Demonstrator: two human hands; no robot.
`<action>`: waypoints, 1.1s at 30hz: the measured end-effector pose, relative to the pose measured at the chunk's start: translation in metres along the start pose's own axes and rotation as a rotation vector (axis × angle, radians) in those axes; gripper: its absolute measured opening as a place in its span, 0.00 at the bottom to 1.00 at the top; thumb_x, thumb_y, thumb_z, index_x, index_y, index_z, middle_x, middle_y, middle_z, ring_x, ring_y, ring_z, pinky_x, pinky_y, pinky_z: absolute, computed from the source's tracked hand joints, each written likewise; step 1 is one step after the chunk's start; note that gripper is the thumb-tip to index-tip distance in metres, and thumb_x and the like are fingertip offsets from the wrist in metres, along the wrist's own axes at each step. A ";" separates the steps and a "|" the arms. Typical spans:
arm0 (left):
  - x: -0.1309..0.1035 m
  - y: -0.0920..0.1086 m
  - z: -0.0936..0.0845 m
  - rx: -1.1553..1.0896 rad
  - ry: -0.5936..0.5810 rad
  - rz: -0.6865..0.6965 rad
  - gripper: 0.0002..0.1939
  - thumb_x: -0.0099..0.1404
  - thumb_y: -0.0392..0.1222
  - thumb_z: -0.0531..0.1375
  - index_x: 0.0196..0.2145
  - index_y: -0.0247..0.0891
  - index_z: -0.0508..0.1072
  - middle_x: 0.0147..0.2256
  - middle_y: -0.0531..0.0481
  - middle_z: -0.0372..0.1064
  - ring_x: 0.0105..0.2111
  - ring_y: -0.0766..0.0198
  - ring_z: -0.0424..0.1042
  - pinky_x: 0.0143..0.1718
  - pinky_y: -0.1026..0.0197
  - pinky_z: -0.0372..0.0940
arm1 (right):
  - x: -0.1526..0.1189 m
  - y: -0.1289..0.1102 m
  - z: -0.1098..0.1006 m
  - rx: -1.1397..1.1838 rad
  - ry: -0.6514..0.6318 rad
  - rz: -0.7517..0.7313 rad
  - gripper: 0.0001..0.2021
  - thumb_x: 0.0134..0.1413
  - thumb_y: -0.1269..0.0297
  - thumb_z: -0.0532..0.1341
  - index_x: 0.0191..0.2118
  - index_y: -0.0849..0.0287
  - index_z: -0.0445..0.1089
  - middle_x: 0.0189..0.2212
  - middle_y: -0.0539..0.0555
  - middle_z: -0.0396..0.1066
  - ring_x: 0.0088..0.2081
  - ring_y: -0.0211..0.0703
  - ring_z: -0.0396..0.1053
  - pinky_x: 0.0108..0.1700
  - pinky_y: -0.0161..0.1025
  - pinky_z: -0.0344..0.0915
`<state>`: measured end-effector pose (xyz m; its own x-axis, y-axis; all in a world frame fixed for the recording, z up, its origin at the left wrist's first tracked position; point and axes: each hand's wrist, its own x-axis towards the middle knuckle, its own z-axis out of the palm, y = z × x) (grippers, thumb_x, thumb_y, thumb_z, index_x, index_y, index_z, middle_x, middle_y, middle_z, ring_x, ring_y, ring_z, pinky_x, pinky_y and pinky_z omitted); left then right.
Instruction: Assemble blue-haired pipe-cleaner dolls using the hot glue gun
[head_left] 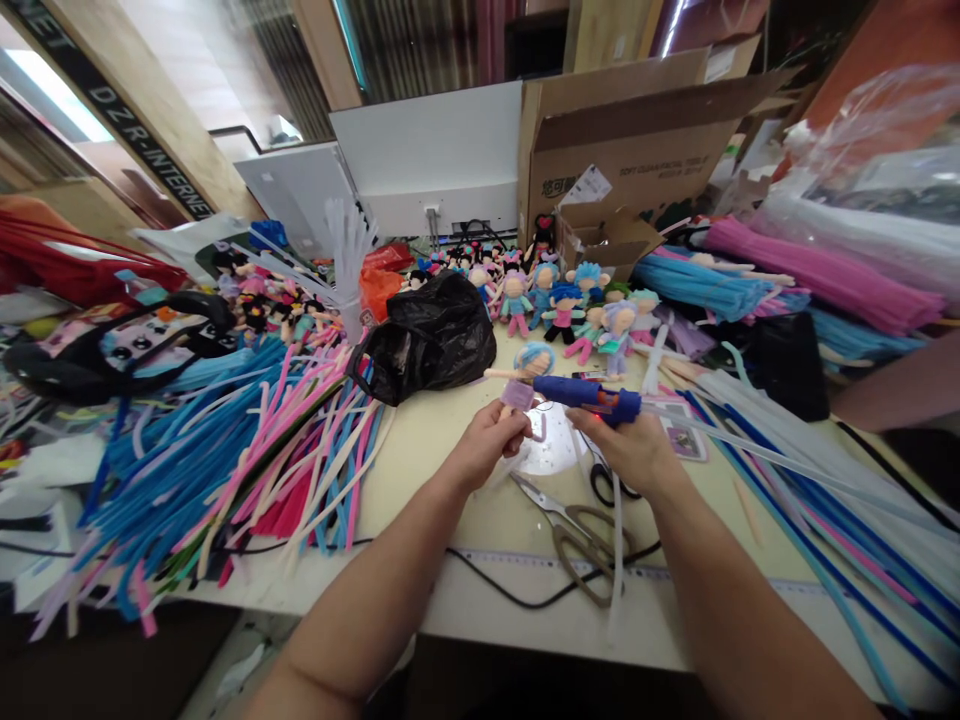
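Observation:
My left hand (491, 440) is closed on a small lilac fuzzy piece (517, 394), held up over the table. Wrapped in my right hand (626, 450) is a blue glue gun (587, 396), its nozzle pointing left and close to the lilac piece. A clear glue stick seems to trail from the gun's back end. Just behind the lilac piece lies a doll head (534, 358) with blue hair. Below my hands rest large scissors (574, 535) with olive-brown handles, and a black-handled pair (602, 482) is partly hidden by my right hand.
Many pipe cleaners (202, 460) cover the left side, and more bundles (825, 500) lie at right. A black plastic bag (431, 335) sits behind my left hand. Several small dolls (562, 305) stand at the back before a cardboard box (622, 150). A black cable (525, 603) crosses the front.

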<state>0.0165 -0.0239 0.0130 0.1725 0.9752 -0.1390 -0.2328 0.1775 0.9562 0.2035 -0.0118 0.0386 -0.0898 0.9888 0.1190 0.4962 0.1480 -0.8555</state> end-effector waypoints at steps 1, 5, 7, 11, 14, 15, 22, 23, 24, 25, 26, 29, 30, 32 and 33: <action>0.000 0.000 0.000 0.001 0.001 0.000 0.19 0.55 0.44 0.61 0.43 0.34 0.68 0.25 0.56 0.62 0.18 0.76 0.52 0.19 0.68 0.44 | 0.000 0.000 0.000 0.001 0.002 0.002 0.18 0.46 0.46 0.60 0.25 0.58 0.72 0.18 0.48 0.63 0.24 0.40 0.58 0.26 0.38 0.58; 0.000 -0.001 0.000 0.012 -0.004 0.007 0.19 0.56 0.44 0.60 0.44 0.34 0.68 0.25 0.56 0.62 0.18 0.76 0.53 0.19 0.67 0.44 | 0.000 -0.001 0.001 0.015 0.021 -0.012 0.18 0.45 0.46 0.60 0.26 0.58 0.72 0.19 0.49 0.64 0.24 0.40 0.59 0.27 0.38 0.59; 0.000 0.000 0.001 0.014 -0.004 0.005 0.19 0.55 0.44 0.61 0.44 0.34 0.68 0.25 0.56 0.62 0.18 0.76 0.53 0.19 0.67 0.44 | 0.001 0.000 0.001 0.015 0.028 -0.009 0.18 0.45 0.46 0.61 0.26 0.59 0.73 0.19 0.49 0.64 0.25 0.40 0.59 0.27 0.38 0.59; -0.001 0.002 0.003 0.016 0.007 -0.006 0.19 0.56 0.44 0.60 0.43 0.32 0.67 0.24 0.56 0.62 0.18 0.75 0.53 0.19 0.67 0.44 | 0.002 0.002 0.001 0.008 0.037 0.007 0.19 0.45 0.46 0.61 0.27 0.59 0.74 0.19 0.49 0.64 0.24 0.40 0.60 0.28 0.39 0.59; -0.001 0.003 0.004 0.016 0.010 -0.013 0.18 0.56 0.44 0.60 0.43 0.32 0.67 0.24 0.56 0.62 0.17 0.76 0.52 0.19 0.67 0.43 | 0.002 0.002 0.000 -0.002 0.055 0.024 0.19 0.44 0.45 0.61 0.27 0.59 0.74 0.18 0.49 0.65 0.24 0.41 0.60 0.27 0.39 0.59; -0.001 0.004 0.004 0.014 0.009 -0.014 0.18 0.56 0.44 0.60 0.43 0.32 0.67 0.24 0.56 0.62 0.17 0.76 0.52 0.19 0.67 0.43 | 0.002 0.001 0.000 -0.002 0.061 0.029 0.20 0.43 0.45 0.61 0.28 0.59 0.75 0.18 0.49 0.65 0.23 0.41 0.60 0.27 0.39 0.59; -0.001 0.003 0.004 0.019 0.016 -0.017 0.18 0.56 0.43 0.60 0.42 0.32 0.67 0.24 0.56 0.62 0.18 0.76 0.52 0.19 0.67 0.43 | 0.003 0.001 0.001 0.011 0.059 0.023 0.19 0.44 0.46 0.60 0.32 0.58 0.77 0.19 0.50 0.69 0.25 0.44 0.65 0.28 0.39 0.61; -0.001 0.002 0.004 0.021 0.020 -0.020 0.18 0.56 0.43 0.60 0.42 0.32 0.67 0.24 0.56 0.63 0.18 0.76 0.53 0.19 0.67 0.44 | 0.003 0.001 0.001 0.009 0.066 0.020 0.19 0.44 0.46 0.60 0.31 0.58 0.76 0.19 0.50 0.69 0.25 0.43 0.65 0.27 0.39 0.61; -0.001 0.002 0.004 0.022 0.022 -0.023 0.18 0.56 0.44 0.60 0.42 0.32 0.67 0.24 0.56 0.63 0.18 0.76 0.53 0.20 0.67 0.44 | 0.003 0.001 0.001 0.005 0.074 0.022 0.19 0.44 0.46 0.60 0.29 0.59 0.76 0.18 0.50 0.68 0.24 0.43 0.64 0.27 0.39 0.61; -0.001 0.001 0.003 0.022 0.021 -0.026 0.18 0.56 0.44 0.60 0.43 0.32 0.67 0.25 0.56 0.63 0.18 0.76 0.53 0.20 0.67 0.44 | 0.003 0.001 0.001 -0.002 0.079 0.026 0.19 0.44 0.46 0.60 0.28 0.59 0.76 0.17 0.50 0.66 0.24 0.42 0.63 0.26 0.38 0.60; 0.000 0.001 0.003 0.022 0.017 -0.027 0.19 0.56 0.45 0.60 0.43 0.32 0.67 0.25 0.56 0.63 0.18 0.76 0.53 0.20 0.67 0.44 | 0.003 0.001 0.001 -0.008 0.082 0.033 0.20 0.43 0.45 0.60 0.27 0.59 0.75 0.16 0.49 0.65 0.23 0.42 0.62 0.25 0.38 0.59; 0.000 -0.001 0.002 0.025 0.007 -0.023 0.19 0.56 0.45 0.60 0.43 0.32 0.67 0.25 0.56 0.63 0.18 0.76 0.53 0.20 0.67 0.44 | 0.003 0.001 0.001 -0.013 0.082 0.041 0.20 0.43 0.44 0.60 0.26 0.59 0.75 0.16 0.49 0.64 0.23 0.41 0.61 0.25 0.38 0.59; 0.000 -0.001 0.002 0.028 0.007 -0.021 0.19 0.56 0.45 0.60 0.43 0.32 0.67 0.25 0.56 0.63 0.18 0.76 0.53 0.20 0.67 0.44 | 0.003 0.001 0.001 -0.009 0.080 0.037 0.20 0.43 0.45 0.60 0.27 0.59 0.75 0.17 0.49 0.65 0.23 0.41 0.61 0.26 0.38 0.59; 0.000 -0.001 0.001 0.032 0.008 -0.020 0.19 0.57 0.45 0.60 0.43 0.32 0.67 0.25 0.56 0.63 0.18 0.76 0.53 0.20 0.67 0.44 | 0.004 0.002 0.001 0.000 0.081 0.032 0.20 0.43 0.45 0.60 0.28 0.59 0.75 0.18 0.50 0.66 0.24 0.42 0.62 0.26 0.38 0.59; 0.000 -0.001 0.001 0.033 0.009 -0.020 0.19 0.56 0.45 0.60 0.43 0.32 0.67 0.25 0.56 0.63 0.18 0.76 0.54 0.20 0.67 0.44 | 0.004 0.002 0.001 0.002 0.083 0.032 0.20 0.43 0.45 0.60 0.28 0.59 0.75 0.18 0.50 0.66 0.24 0.42 0.62 0.26 0.38 0.59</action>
<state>0.0181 -0.0241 0.0120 0.1684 0.9727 -0.1598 -0.1981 0.1922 0.9611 0.2033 -0.0080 0.0371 -0.0021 0.9912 0.1323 0.4959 0.1159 -0.8606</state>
